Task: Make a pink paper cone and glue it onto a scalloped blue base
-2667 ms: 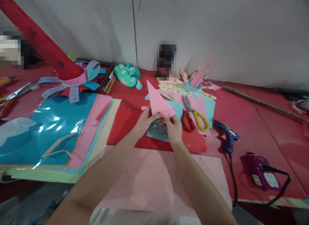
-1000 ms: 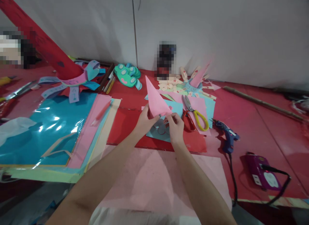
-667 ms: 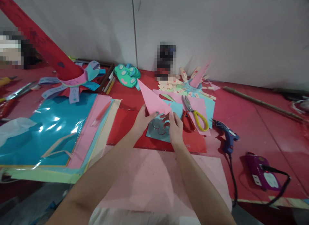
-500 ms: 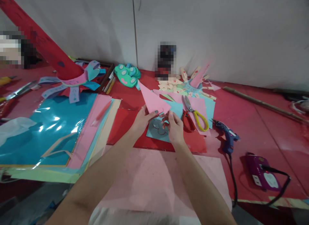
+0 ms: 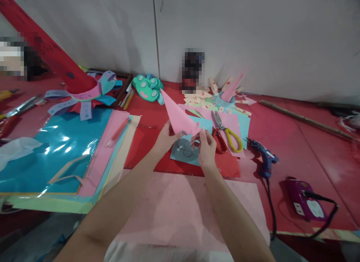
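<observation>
A pink paper cone [image 5: 178, 116] is held up in the middle, its point toward the upper left. My left hand [image 5: 167, 140] is closed on its lower left side, thumb along the bottom edge. My right hand [image 5: 206, 147] pinches the cone's right corner between thumb and fingers. Below the hands lies a light blue paper [image 5: 184, 152] with a curvy outline drawn on it, on a red sheet [image 5: 143, 149]. Beside my right hand rest scissors [image 5: 229, 136] with one yellow and one red handle.
A blue glue gun [image 5: 264, 157] lies at right, its cord near a purple power box [image 5: 305, 200]. A wooden stick [image 5: 303, 119] lies behind. At left stand a red paper tube [image 5: 56, 55] and plastic-covered blue sheets [image 5: 64, 142]. Green paper cutouts [image 5: 147, 88] sit at the back.
The pink paper has curled from a flatter triangle into a rounder cone. My right hand has shifted slightly right and down with its corner; my left hand stays almost in place.
</observation>
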A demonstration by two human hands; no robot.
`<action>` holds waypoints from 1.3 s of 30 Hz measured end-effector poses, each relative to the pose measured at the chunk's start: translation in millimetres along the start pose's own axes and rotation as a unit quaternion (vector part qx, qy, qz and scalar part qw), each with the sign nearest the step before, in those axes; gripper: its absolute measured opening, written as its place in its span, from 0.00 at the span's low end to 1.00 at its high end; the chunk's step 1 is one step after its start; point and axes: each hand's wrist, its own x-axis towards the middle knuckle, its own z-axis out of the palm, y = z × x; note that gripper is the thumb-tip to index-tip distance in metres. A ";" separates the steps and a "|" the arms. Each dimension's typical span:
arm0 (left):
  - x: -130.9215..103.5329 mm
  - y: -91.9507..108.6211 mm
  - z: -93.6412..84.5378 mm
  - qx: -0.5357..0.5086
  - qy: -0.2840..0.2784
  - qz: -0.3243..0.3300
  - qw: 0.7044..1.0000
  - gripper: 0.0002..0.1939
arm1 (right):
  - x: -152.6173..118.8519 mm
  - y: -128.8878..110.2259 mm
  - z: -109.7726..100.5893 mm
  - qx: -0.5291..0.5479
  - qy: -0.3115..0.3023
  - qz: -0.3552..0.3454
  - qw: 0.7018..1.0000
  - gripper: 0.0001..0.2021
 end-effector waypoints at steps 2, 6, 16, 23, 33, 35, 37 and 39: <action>0.7 -1.9 -0.4 0.015 0.000 0.015 1.000 0.34 | 0.7 0.1 -1.3 -0.023 0.010 0.001 1.000 0.17; 1.6 -5.2 0.0 0.018 0.025 0.036 0.999 0.33 | 1.1 2.4 -2.6 -0.066 0.008 -0.003 0.998 0.15; 4.0 -2.3 -6.4 -0.129 0.098 -0.050 0.985 0.24 | -1.6 1.5 1.1 0.045 -0.100 0.083 0.990 0.21; -0.5 5.6 -5.7 -0.127 0.017 -0.090 0.988 0.24 | -2.4 0.6 0.7 0.074 -0.105 0.083 0.988 0.19; 1.0 1.9 -8.0 0.054 -0.029 0.058 0.996 0.34 | -0.4 2.4 -1.9 0.053 -0.075 0.081 0.992 0.15; -1.2 2.3 -9.6 0.146 0.070 0.167 0.972 0.33 | -0.1 1.9 -1.1 0.062 -0.065 0.091 0.992 0.15; -5.8 4.2 -10.9 0.250 0.170 0.274 0.913 0.29 | 0.4 0.8 0.1 0.072 -0.049 0.103 0.991 0.16; -11.3 5.7 -10.1 0.337 0.151 0.329 0.869 0.20 | 1.1 -0.4 1.2 0.076 -0.033 0.119 0.989 0.17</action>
